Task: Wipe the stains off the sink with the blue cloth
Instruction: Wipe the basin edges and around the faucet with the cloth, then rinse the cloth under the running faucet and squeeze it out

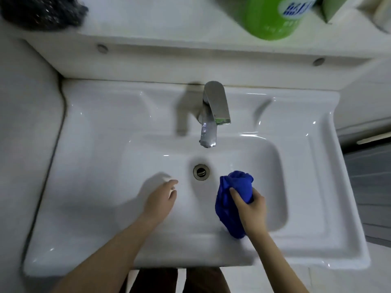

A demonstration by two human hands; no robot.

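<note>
The white ceramic sink (105, 127) fills the view, with a round metal drain (201, 171) in the middle of its basin. My right hand (251, 210) is shut on the bunched blue cloth (234, 195), which rests inside the basin to the right of the drain and hangs down toward the front rim. My left hand (161, 199) hovers over the left part of the basin, fingers loosely apart, with nothing in it. No stain is plainly visible.
A chrome faucet (211, 115) juts over the basin from the back. On the shelf behind stand a green bottle (273, 15) and a dark steel scourer (42, 11). Walls close in on the left and right.
</note>
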